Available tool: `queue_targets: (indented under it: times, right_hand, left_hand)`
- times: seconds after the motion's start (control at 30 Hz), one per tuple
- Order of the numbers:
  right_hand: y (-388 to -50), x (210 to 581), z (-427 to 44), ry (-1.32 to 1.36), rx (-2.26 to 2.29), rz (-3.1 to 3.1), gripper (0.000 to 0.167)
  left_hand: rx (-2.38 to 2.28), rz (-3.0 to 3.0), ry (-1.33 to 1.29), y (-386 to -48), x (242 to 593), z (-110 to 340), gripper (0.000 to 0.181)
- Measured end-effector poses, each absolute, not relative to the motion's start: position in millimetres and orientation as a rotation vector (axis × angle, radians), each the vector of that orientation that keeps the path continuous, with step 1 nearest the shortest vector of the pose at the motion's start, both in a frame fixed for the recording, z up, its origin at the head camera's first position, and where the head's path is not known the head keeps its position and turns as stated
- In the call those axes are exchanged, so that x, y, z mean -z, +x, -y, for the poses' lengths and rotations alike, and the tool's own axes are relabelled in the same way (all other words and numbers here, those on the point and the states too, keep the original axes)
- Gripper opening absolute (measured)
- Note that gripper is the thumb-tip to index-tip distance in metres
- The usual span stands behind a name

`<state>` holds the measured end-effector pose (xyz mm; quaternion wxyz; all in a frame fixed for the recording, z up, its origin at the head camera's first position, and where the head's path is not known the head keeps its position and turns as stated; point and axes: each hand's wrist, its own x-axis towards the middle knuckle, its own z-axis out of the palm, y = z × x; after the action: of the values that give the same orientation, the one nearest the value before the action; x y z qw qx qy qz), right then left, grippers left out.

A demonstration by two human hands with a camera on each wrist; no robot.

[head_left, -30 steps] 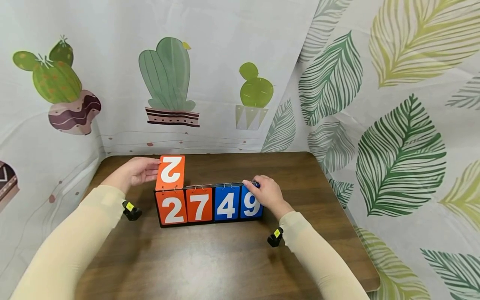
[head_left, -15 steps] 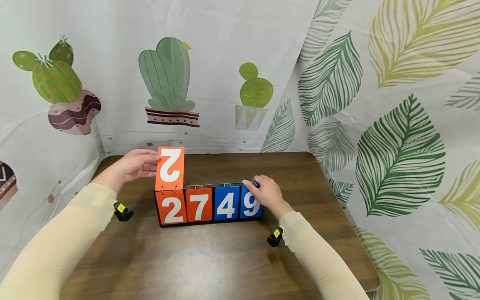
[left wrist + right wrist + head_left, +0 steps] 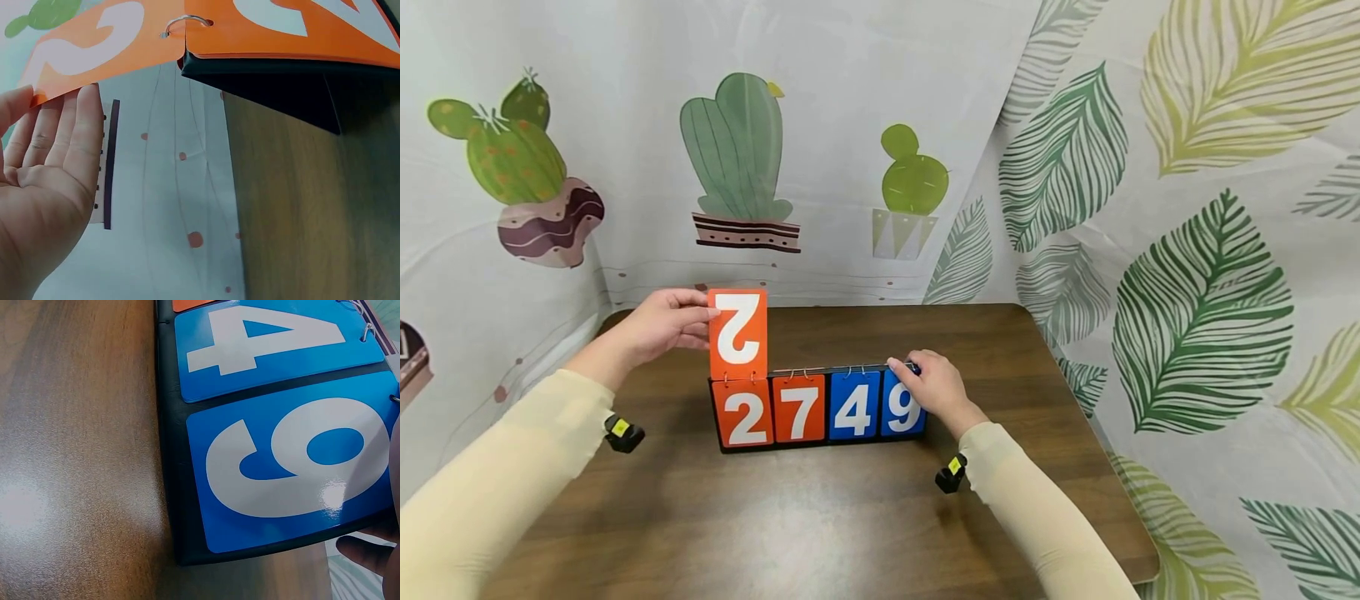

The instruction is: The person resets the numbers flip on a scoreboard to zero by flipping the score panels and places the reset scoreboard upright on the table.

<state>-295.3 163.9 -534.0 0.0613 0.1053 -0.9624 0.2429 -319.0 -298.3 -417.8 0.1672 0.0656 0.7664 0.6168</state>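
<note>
A black flip scoreboard (image 3: 801, 448) stands on the table, its front reading 2, 7 on red-orange cards and 4, 9 on blue ones. Above its left end an orange number card (image 3: 738, 333) is raised on its rings, showing an upside-down 2. My left hand (image 3: 664, 327) pinches that card's left edge between thumb and fingers; the left wrist view shows the thumb on top and the fingers beneath. My right hand (image 3: 934, 385) grips the top right corner of the scoreboard, above the blue 9 card (image 3: 294, 464). Some of its fingers are hidden behind the board.
The brown wooden table (image 3: 820, 533) extends in front of the scoreboard and behind it. A curtain (image 3: 842, 92) printed with cacti and leaves hangs along the table's back and right side.
My left hand has moved up and to the left, lifting the orange card from leaning back to more upright. The right hand and the scoreboard have stayed put.
</note>
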Motion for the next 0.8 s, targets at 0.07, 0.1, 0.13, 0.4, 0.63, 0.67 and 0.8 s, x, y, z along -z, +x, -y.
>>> queue_targets:
  times: [0.07,0.1,0.13,0.4,0.63,0.67,0.8]
  right_hand:
    - [-295.5,534.7,-164.1,0.321,-0.736,2.911,0.064]
    - [-295.5,535.0,-164.2,0.322,-0.738,2.911,0.065]
    - [-295.4,535.2,-164.2,0.324,-0.738,2.912,0.065]
    - [-294.6,536.5,-164.6,0.323,-0.736,2.899,0.066]
    - [-294.6,535.5,-163.8,0.324,-0.734,2.899,0.069]
    - [-294.5,535.3,-163.7,0.322,-0.738,2.900,0.069]
    - [-293.9,533.8,-163.7,0.313,-0.745,2.907,0.067]
  left_hand:
    - [-1.686,-2.260,0.245,-313.8,415.9,297.7,0.024]
    - [-1.649,-2.303,0.276,-310.8,414.7,297.0,0.028]
    - [-1.611,-2.345,0.314,-307.3,413.3,296.2,0.031]
    - [-1.506,-2.496,0.536,-277.0,404.7,285.5,0.029]
    - [-1.366,-2.754,0.665,-251.9,408.3,281.3,0.012]
    - [-1.345,-2.787,0.690,-248.4,409.5,280.1,0.010]
    - [-1.293,-2.863,0.770,-236.2,417.5,274.4,0.011]
